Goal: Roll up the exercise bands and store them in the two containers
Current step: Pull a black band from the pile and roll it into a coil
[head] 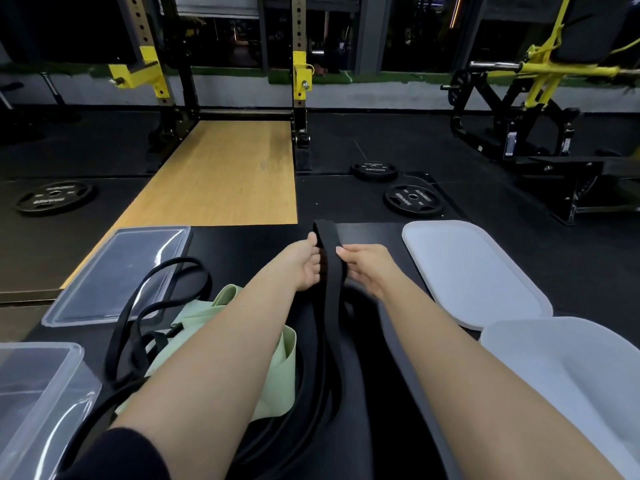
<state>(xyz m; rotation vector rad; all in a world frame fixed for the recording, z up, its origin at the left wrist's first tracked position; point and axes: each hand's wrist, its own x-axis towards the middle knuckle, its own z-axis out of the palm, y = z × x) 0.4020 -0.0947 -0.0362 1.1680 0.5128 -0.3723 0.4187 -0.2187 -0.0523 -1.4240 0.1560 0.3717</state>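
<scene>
While forearms partly hide bands, lids flank.

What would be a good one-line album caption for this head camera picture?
Both hands, left hand and right hand, grip a wide black band above a pile of bands, between open containers.

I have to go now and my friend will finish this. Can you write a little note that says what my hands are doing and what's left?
Left hand and right hand: both grip the wide black band, stretched out, not rolled yet.
Green band and thin black bands lie in a loose heap on the black mat.
Clear container near left, its clear lid beyond. White container near right, white lid beyond.
Done: no roll visible yet.
Left: roll every band, put them in both containers.
</scene>
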